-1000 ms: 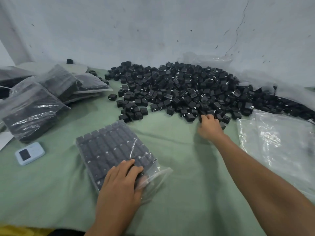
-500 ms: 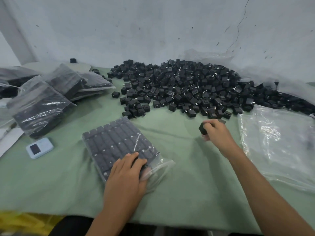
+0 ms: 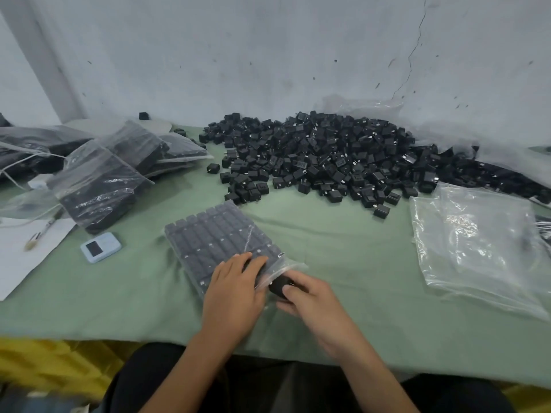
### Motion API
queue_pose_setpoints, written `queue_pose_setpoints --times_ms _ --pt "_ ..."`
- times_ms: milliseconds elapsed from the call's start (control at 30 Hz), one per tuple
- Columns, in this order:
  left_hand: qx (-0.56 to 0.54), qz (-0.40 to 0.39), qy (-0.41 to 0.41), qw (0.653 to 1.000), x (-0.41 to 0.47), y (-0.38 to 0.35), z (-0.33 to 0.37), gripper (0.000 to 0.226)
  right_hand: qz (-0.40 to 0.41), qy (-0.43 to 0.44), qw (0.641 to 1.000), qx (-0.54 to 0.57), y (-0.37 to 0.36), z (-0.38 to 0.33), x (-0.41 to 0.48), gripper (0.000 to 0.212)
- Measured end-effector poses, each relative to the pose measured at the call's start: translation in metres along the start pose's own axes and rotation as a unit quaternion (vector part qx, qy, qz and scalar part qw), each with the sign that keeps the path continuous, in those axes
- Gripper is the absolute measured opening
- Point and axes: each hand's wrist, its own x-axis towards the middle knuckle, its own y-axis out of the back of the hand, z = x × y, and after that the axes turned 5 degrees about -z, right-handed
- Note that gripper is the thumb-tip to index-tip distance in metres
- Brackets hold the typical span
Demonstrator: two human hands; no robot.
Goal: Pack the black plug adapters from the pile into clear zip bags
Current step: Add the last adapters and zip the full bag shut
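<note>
a grey, scuffed wall with a thin crack stands behind a table draped in green cloth. the right hand curls its thumb and fingers round one black plug adapter and holds it at the open mouth of a clear zip bag, at the bag's near right corner. just beside it, the left hand lies on the near end of that bag. its fingers are straight and slightly spread, pressing the plastic down; it grips nothing. the bag lies flat on the cloth, angled away to the left, packed with tidy rows of adapters. beyond it, against the wall, the pile of loose black adapters spreads wide, with a few strays at its near edge. to the right, empty clear bags lie crumpled on the cloth, near the pile. to the left lie a pale blue device with a dark screen and a sheet of paper with a pen on it. farther back, several filled bags lean on one another.
</note>
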Motion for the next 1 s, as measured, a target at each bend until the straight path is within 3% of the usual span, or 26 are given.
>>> queue_pose_setpoints --times_ms 167,300,433,500,600,667,767,933,1000 --pt "0.010 0.003 0.001 1.000 0.001 -0.003 -0.002 0.044 0.120 0.046 0.980 -0.154 -0.013 0.008 0.014 0.030" --pt "0.007 0.016 -0.005 1.000 0.001 -0.004 -0.002 0.043 0.180 0.079 0.963 -0.182 -0.012 0.015 0.016 0.034" --pt "0.004 0.020 -0.004 1.000 0.001 -0.006 -0.003 0.042 0.158 0.055 0.972 -0.167 -0.018 0.019 0.020 0.034" --pt "0.004 0.024 -0.005 1.000 0.002 -0.006 -0.003 0.041 0.138 0.058 0.959 -0.239 -0.018 0.018 0.021 0.031" --pt "-0.002 0.031 -0.005 1.000 0.002 -0.007 -0.002 0.038 0.083 0.055 0.886 -0.452 -0.009 0.014 0.021 0.041" --pt "-0.002 0.033 -0.004 0.999 0.002 -0.007 -0.003 0.038 0.057 0.046 0.859 -0.507 -0.002 0.011 0.022 0.045" --pt "-0.001 0.034 -0.005 0.999 0.002 -0.006 -0.003 0.038 0.039 0.053 0.846 -0.530 0.006 0.007 0.024 0.037" --pt "-0.001 0.030 -0.006 1.000 0.002 -0.006 -0.002 0.038 0.020 0.062 0.865 -0.497 0.017 0.010 0.029 0.028" --pt "0.000 0.025 -0.006 1.000 0.002 -0.005 -0.002 0.039 0.033 0.062 0.856 -0.512 0.018 0.012 0.032 0.026"
